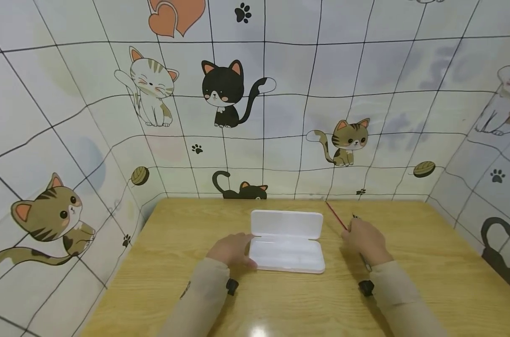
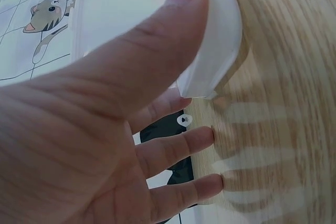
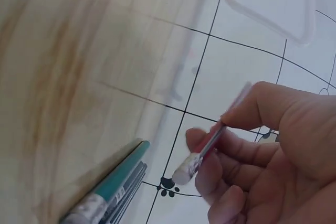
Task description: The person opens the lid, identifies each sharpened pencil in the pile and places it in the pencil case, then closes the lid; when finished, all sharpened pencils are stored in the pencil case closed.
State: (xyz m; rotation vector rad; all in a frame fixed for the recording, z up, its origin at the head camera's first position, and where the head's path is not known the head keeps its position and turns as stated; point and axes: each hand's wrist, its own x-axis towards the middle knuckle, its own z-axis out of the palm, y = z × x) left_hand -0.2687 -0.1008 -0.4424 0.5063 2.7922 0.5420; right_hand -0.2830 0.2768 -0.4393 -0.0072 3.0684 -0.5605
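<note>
Pinches red pencil [image 3: 210, 143] in curled right hand [image 1: 366, 239]; holds end of white case [image 1: 286, 255] in left hand [image 1: 231, 249], with three fingers extended.

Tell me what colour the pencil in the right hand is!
The pencil is red, clearest in the head view.

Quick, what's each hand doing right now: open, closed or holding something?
Left hand: holding the open white case at its left end.
Right hand: closed, pinching a red pencil.
</note>
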